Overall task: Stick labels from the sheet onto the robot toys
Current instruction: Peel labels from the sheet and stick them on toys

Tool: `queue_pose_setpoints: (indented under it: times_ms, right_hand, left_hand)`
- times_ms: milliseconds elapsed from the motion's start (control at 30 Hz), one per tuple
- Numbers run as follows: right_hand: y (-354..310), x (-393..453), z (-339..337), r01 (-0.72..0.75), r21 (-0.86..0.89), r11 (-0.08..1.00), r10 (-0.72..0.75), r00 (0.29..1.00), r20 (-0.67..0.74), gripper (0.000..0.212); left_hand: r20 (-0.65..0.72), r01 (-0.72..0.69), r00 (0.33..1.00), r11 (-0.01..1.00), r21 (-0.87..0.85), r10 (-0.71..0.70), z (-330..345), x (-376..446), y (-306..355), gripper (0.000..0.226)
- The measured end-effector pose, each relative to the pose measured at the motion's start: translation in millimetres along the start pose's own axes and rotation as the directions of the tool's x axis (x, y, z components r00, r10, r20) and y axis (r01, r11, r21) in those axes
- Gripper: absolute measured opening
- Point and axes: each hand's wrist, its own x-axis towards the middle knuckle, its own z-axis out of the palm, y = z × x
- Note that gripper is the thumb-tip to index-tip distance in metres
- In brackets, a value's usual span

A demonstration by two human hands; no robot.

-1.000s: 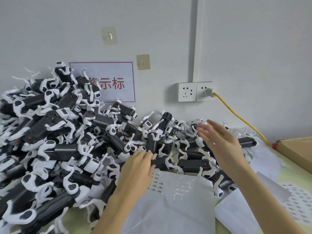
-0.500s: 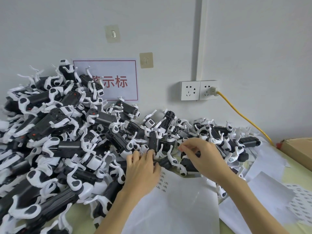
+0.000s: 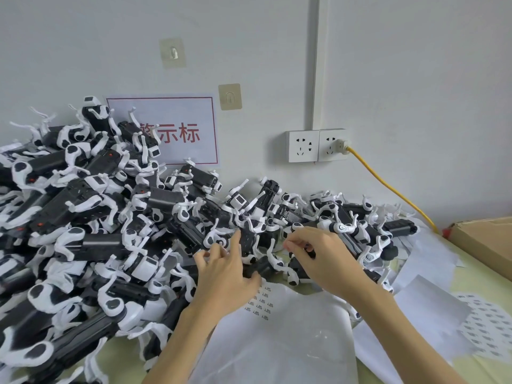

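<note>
A big heap of black and white robot toys fills the left and the back of the table. The label sheet lies in front of me, with several small labels left near its top edge. My left hand rests at the foot of the heap, its index finger straight and touching a toy, its thumb against a black toy body. My right hand is curled round a black robot toy just beyond the sheet, with its fingertips pinched together at the toy's top.
More label sheets and loose backing paper lie on the right. A cardboard box stands at the right edge. A yellow cable runs from the wall socket down behind the toys. A red-lettered sign hangs on the wall.
My right hand came down from above the toys and closed on a black one. My left hand lifted its fingers from flat, with the index now straight.
</note>
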Motion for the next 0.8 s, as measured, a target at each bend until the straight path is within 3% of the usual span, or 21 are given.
queue_pose_setpoints:
  times_ms: [167, 300, 400, 500, 667, 800]
  right_hand:
    - [-3.1, -0.8, 1.9, 0.005, -0.051, 0.999, -0.004, 1.0, 0.015, 0.015]
    - [-6.3, -2.7, 2.8, 0.014, -0.117, 0.993, -0.015, 1.0, -0.003, 0.016]
    - [-8.5, -4.3, 5.1, 0.012, -0.167, 0.986, -0.02, 0.999, -0.043, 0.026]
    - [-11.6, -4.3, 6.0, -0.004, -0.176, 0.984, -0.013, 0.995, -0.097, 0.049]
    - [-15.3, -3.9, -4.6, 0.093, -0.087, 0.992, -0.095, 0.995, -0.023, 0.086]
    - [-17.8, -4.0, -1.1, 0.121, -0.119, 0.985, -0.117, 0.992, 0.04, 0.097]
  left_hand:
    - [0.033, 0.021, 0.999, 0.989, -0.147, -0.016, -3.5, 1.4, -4.9, 0.104]
    - [-0.192, -0.038, 0.981, 0.983, -0.18, 0.003, -6.1, -4.5, -0.2, 0.084]
    - [-0.462, -0.107, 0.886, 0.982, -0.154, 0.024, -9.6, -5.8, 4.8, 0.066]
    - [-0.605, -0.175, 0.79, 0.982, -0.072, 0.097, -13.1, -6.2, 5.7, 0.058]
    - [-0.676, -0.258, 0.674, 0.952, 0.165, 0.3, -20.3, -8.3, 4.2, 0.051]
    - [-0.685, -0.253, 0.632, 0.932, 0.26, 0.363, -21.3, -10.6, 6.1, 0.047]
